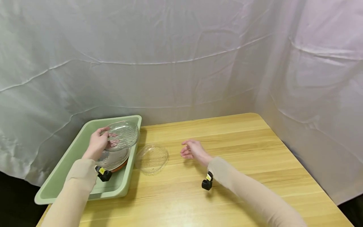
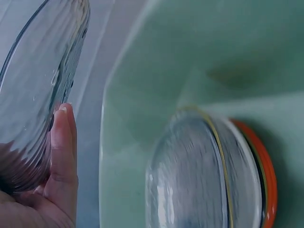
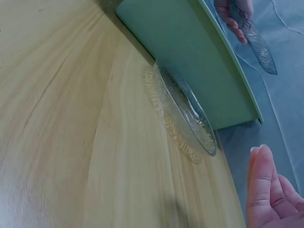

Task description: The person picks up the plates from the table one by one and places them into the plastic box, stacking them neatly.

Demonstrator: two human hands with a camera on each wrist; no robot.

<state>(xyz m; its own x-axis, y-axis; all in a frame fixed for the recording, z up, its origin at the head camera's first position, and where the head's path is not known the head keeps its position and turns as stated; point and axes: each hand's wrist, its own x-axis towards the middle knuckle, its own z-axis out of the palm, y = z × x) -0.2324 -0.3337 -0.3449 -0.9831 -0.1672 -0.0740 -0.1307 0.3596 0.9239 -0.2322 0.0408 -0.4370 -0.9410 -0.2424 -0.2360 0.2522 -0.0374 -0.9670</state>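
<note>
My left hand grips a clear ribbed glass plate by its left edge, holding it above the green tub. In the left wrist view, the fingers lie against the underside of the plate. Below it, a stack of plates sits in the tub, with clear glass on top and an orange-red rim at the bottom. A second clear glass plate lies on the table beside the tub. My right hand hovers over the table to the right of that plate, fingers loosely bent, holding nothing.
The light green tub stands at the table's left side, its wall close to the plate on the table. A wooden table extends to the right. Grey cloth hangs behind the table and along its right side.
</note>
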